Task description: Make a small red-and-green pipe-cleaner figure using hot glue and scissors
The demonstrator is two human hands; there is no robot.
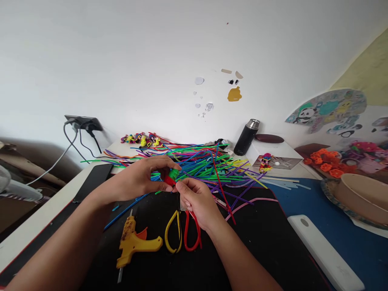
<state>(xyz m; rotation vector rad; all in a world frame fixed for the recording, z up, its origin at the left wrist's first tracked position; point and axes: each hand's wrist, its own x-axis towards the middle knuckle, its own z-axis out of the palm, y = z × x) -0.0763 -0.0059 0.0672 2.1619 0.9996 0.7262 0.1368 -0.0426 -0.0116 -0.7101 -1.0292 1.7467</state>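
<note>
My left hand (148,178) pinches a small red and green fuzzy piece (172,176), seemingly made of pipe cleaners. At the lower end of that piece, the thumb and fingers of my right hand (194,196) are pressed together; whatever lies between them is mostly hidden. Just below my hands is a pair of scissors (185,234) with one yellow and one red handle loop, its blades largely covered by my right hand. To their left a yellow glue gun (133,240) lies on the black mat (236,258). Behind my hands spreads a heap of coloured pipe cleaners (200,163).
Small pipe-cleaner figures (142,139) sit at the back left, another figure (265,162) by a white box (275,149). A black thermos (247,137) stands near the wall. Right are a white oblong device (325,252) and orange flowers (324,161); left, a black phone-like slab (93,182).
</note>
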